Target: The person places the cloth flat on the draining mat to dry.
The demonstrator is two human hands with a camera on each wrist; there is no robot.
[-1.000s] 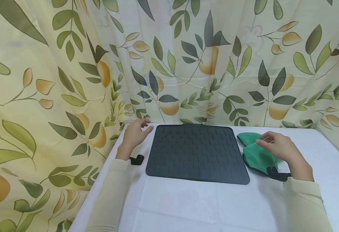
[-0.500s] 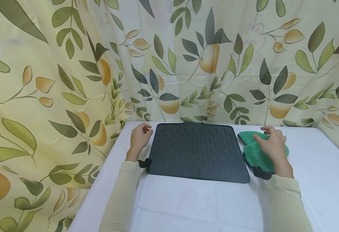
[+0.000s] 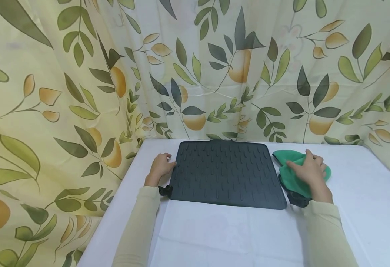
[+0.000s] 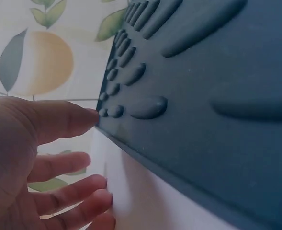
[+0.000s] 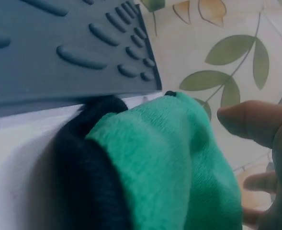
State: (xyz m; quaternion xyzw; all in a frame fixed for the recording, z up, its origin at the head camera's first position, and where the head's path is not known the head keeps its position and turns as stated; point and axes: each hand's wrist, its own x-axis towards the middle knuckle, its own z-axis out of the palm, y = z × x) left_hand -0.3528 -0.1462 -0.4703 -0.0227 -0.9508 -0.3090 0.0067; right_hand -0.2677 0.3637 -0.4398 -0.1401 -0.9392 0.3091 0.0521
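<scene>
A dark grey rubber mat (image 3: 228,174) with raised oval ridges lies on the table. My left hand (image 3: 160,167) is at the mat's left edge. In the left wrist view its thumb (image 4: 64,117) reaches the mat's rim, though contact is hard to tell, and the other fingers (image 4: 76,194) are loosely bent below. A crumpled green cloth (image 3: 293,180) with a dark underside sits just right of the mat. Over that cloth is my right hand (image 3: 310,172), fingers spread. The right wrist view has its thumb (image 5: 251,122) apart from the cloth; the other fingers are partly hidden.
A white cloth covers the table (image 3: 215,237). Leaf-and-fruit patterned curtains (image 3: 228,74) hang behind it and along its left side. Black straps (image 3: 165,191) sit on both wrists.
My left hand has shifted right and nearer to me, up to the mat's edge. My right hand has moved left and lowered over the green cloth. The mat has stayed in place.
</scene>
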